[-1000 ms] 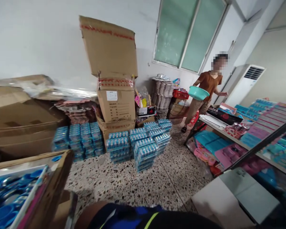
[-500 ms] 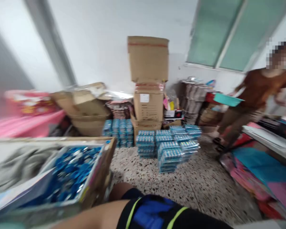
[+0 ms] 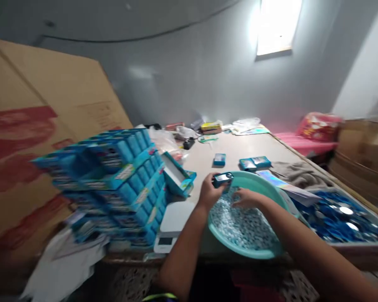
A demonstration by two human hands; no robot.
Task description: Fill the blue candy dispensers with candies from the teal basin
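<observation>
My left hand (image 3: 209, 191) is closed around a small blue box (image 3: 223, 179) with a pale, shiny top, held over the far left rim of a turquoise basin (image 3: 279, 195). Many small white and grey pieces (image 3: 244, 226) lie in the basin, too small to name. My right hand (image 3: 247, 198) is inside the basin, low over these pieces. Its fingers are curled and drawn together, pointing left; whatever is between them is hidden. Beyond the basin, another small blue box (image 3: 219, 159) lies on the table (image 3: 204, 167).
Stacked blue display cartons (image 3: 135, 184) stand left, beside a white scale (image 3: 176, 218) and a large cardboard box (image 3: 82, 88). At right are a tray of blue-and-silver items (image 3: 340, 216) and a grey cloth (image 3: 299, 174). More blue boxes (image 3: 255, 162) lie behind the basin.
My view has swung left from the floor with its stacked blue packs and another person to the table. Both my hands, the basin and the held box now show.
</observation>
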